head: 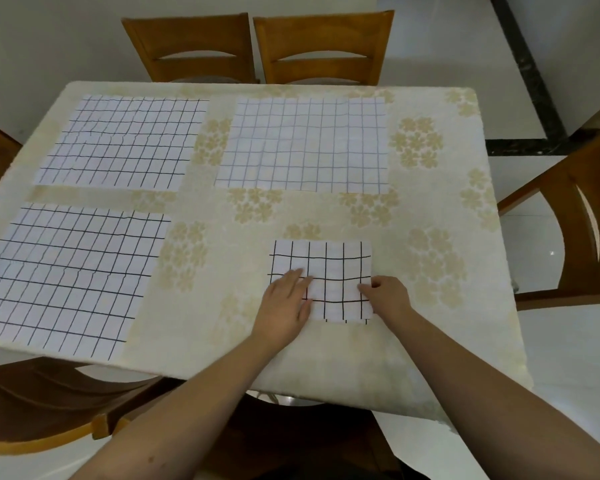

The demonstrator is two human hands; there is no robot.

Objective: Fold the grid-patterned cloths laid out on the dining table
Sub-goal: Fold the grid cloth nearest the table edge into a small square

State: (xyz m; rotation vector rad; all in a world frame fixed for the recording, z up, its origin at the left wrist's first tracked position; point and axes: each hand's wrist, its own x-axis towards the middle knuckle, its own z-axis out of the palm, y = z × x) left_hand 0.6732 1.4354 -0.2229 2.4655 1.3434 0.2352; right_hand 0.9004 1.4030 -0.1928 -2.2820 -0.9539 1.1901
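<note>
Presently, the head view looks down on a dining table covered by a cream floral tablecloth. 4 grid-patterned cloths lie on it. 3 are spread flat and unfolded: the far-left cloth, the far-right cloth, and the near-left cloth, whose near edge reaches the table edge. The 4th, a folded cloth, is a smaller square near the front right of the table, well apart from the other 3.

Both hands rest on the folded cloth's near half. The left hand lies flat on its left side, fingers extended and pressing down. The right hand is at its right edge, fingers curled and pinching the fabric there. The hands are apart, with bare cloth between them.

2 wooden chairs stand at the far side of the table, 1 at the right, and further chair parts show at the left and near edges. White floor tiles with a dark border strip lie beyond.
</note>
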